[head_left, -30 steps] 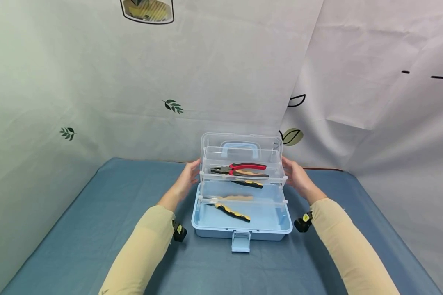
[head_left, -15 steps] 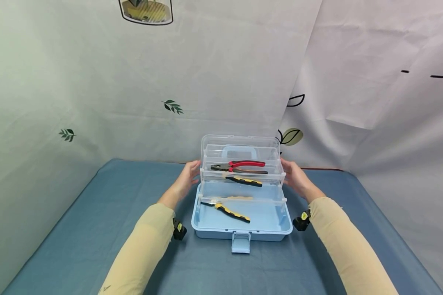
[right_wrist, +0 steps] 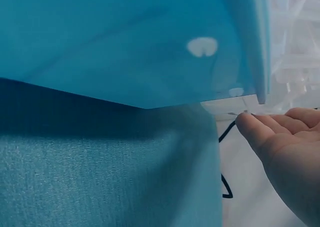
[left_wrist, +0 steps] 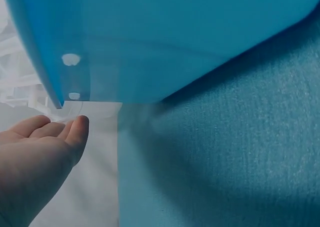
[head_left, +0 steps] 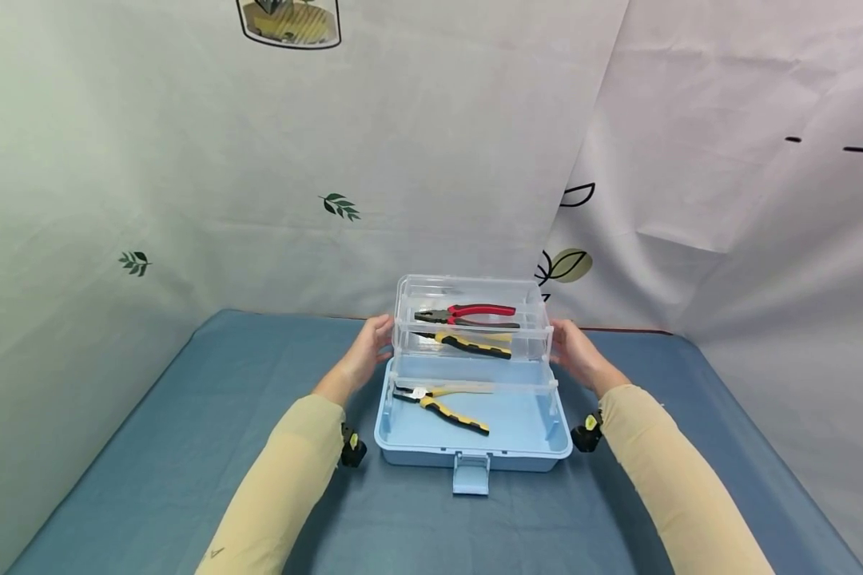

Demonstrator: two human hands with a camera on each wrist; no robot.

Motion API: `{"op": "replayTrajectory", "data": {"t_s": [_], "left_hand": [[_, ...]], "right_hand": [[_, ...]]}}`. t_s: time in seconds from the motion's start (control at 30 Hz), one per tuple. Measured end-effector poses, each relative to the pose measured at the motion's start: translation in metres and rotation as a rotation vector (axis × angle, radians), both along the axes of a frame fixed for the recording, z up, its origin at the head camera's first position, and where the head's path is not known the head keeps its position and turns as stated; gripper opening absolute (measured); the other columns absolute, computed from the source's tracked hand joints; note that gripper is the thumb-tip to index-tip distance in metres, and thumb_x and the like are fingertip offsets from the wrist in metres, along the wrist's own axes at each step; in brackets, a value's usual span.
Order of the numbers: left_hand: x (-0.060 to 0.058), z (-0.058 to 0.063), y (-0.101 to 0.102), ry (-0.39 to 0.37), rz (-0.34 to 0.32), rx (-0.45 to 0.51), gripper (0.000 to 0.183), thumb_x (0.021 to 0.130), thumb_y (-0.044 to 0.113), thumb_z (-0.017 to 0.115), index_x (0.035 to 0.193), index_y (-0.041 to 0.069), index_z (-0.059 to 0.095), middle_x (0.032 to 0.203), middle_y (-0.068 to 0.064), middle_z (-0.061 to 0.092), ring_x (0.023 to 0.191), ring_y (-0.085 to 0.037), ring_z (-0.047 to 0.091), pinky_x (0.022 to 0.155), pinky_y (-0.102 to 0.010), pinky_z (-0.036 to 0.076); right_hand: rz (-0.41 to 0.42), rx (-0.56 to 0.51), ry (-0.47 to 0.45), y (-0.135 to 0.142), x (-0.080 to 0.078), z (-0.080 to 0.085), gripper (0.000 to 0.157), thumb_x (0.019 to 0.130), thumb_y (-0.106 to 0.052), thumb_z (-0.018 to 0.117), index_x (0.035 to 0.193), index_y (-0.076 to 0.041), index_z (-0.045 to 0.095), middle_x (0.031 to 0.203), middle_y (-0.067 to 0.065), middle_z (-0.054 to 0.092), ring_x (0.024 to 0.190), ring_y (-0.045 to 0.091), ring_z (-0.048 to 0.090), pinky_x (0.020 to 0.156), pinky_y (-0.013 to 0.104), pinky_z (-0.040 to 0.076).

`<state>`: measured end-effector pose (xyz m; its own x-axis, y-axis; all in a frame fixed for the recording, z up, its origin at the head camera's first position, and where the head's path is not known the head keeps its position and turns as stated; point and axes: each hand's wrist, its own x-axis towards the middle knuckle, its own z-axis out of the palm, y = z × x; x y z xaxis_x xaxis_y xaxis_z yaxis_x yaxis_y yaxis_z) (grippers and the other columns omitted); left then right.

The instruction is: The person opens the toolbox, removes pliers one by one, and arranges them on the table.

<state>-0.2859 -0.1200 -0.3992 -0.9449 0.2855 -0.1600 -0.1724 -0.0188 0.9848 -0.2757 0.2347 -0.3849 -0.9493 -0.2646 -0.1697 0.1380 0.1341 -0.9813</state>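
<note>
Flat blue tablecloth point(head_left: 151, 447) lies beneath the light-blue rectangular plastic toolbox point(head_left: 521, 422) — from afar I see left hand point(head_left: 365, 351) and right hand point(head_left: 578, 351) at its sides, fingers loosely extended — contact unclear.

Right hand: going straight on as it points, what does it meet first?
The right hand would likely meet the clear lid first, at its right side; it may be touching it, as depth is unclear.

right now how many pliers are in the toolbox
3: the red-handled pliers up in the clear trays, a yellow-and-black pair just below them, and a second such pair in the blue base. No others show.
</note>
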Motion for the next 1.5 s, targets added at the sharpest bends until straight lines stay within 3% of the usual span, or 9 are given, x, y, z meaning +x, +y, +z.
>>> {"op": "replayTrajectory", "data": {"t_s": [0.3,0.63,0.83,0.97,1.17,1.5], "left_hand": [[0.001,-0.005,0.0,-0.067,-0.018,-0.068,0.071,0.096,0.045,0.02,0.151,0.001,0.011,0.16,-0.012,0.006,0.146,-0.035,0.008,0.118,-0.051,0.01],[0.0,-0.004,0.0,-0.052,0.013,-0.066,0.071,0.096,0.048,0.021,0.152,0.005,0.012,0.16,-0.009,0.01,0.146,-0.033,0.009,0.119,-0.049,0.011],[0.001,-0.002,-0.001,-0.053,0.008,-0.057,0.071,0.096,0.046,0.02,0.15,0.002,0.016,0.159,-0.014,0.011,0.146,-0.033,0.01,0.119,-0.048,0.012],[0.001,-0.004,0.0,-0.042,0.006,-0.055,0.07,0.096,0.044,0.02,0.151,0.001,0.013,0.159,-0.015,0.01,0.145,-0.034,0.01,0.118,-0.049,0.013],[0.002,-0.008,0.002,-0.036,-0.013,-0.065,0.069,0.095,0.039,0.025,0.151,0.003,0.01,0.16,-0.013,0.006,0.146,-0.035,0.006,0.119,-0.05,0.01],[0.004,-0.004,-0.001,-0.029,-0.022,-0.195,0.063,0.097,0.038,0.025,0.15,0.004,0.02,0.158,-0.016,0.013,0.145,-0.035,0.012,0.119,-0.05,0.012]], "right_hand": [[0.069,0.045,-0.048,0.002,0.0,-0.009,0.057,0.102,-0.032,0.008,0.152,-0.003,0.008,0.159,0.018,0.005,0.146,0.036,0.005,0.118,0.054,0.01],[0.07,0.077,-0.098,-0.001,-0.003,-0.003,0.057,0.101,-0.03,0.01,0.152,-0.005,0.003,0.158,0.018,0.004,0.145,0.037,0.008,0.118,0.051,0.012],[0.084,0.093,-0.106,-0.002,-0.007,-0.002,0.057,0.1,-0.025,0.01,0.152,-0.003,0.008,0.158,0.02,0.007,0.145,0.037,0.011,0.118,0.052,0.014],[0.082,0.138,-0.104,0.0,-0.009,-0.004,0.057,0.1,-0.027,0.011,0.152,-0.003,0.009,0.157,0.021,0.009,0.144,0.037,0.014,0.117,0.051,0.017],[0.078,0.289,-0.079,0.006,-0.008,-0.003,0.058,0.101,-0.036,0.012,0.152,-0.008,0.012,0.158,0.016,0.011,0.145,0.035,0.013,0.117,0.052,0.015],[0.043,0.337,-0.07,0.009,-0.011,0.007,0.057,0.103,-0.037,0.015,0.151,-0.007,0.018,0.157,0.017,0.017,0.144,0.034,0.018,0.116,0.052,0.02]]}}
